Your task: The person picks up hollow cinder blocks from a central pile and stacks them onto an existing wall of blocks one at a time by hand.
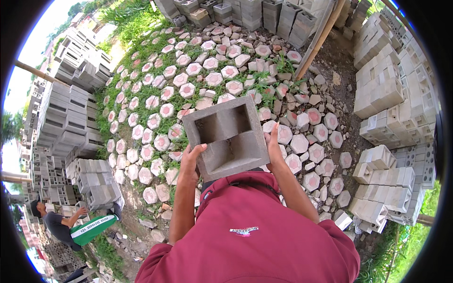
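- Left hand [191, 158] grips the left edge of the concrete block [231, 137].
- Right hand [273, 151] clasps the opposite edge.
- Hexagonal pavers [188, 89] lie beyond both grips.

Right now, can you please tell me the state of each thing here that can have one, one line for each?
Hollow concrete block: lifted, held against the chest, cavities facing up and empty.
Left hand: gripping the block's left side.
Right hand: gripping the block's right side.
Hexagonal pavers: lying loose on the ground, grass between them.
Block stacks: piled, standing.
Other person: bending beside a green sack.
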`<action>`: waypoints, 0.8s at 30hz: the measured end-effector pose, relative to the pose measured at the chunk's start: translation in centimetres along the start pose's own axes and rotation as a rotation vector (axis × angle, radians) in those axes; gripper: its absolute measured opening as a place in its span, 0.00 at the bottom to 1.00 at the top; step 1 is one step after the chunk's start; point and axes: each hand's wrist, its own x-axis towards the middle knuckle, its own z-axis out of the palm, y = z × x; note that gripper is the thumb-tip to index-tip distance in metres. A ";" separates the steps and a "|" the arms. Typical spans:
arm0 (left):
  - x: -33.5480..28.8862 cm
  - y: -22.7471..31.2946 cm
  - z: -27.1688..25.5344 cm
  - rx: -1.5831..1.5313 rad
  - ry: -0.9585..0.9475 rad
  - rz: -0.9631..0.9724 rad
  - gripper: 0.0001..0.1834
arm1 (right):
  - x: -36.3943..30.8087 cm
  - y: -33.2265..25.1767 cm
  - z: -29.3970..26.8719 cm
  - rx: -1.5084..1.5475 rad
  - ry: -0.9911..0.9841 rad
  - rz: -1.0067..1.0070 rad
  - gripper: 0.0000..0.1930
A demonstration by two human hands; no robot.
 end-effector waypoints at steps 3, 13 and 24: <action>2.6 1.5 1.5 0.023 0.013 -0.011 0.27 | 3.5 -1.5 -0.7 0.034 0.061 0.016 0.57; 17.2 6.2 4.6 0.022 0.019 -0.133 0.25 | 14.6 -7.1 -1.1 0.129 0.094 -0.045 0.54; 40.5 16.2 5.9 0.100 -0.089 -0.288 0.25 | 34.2 -15.5 3.4 -0.076 0.144 -0.042 0.47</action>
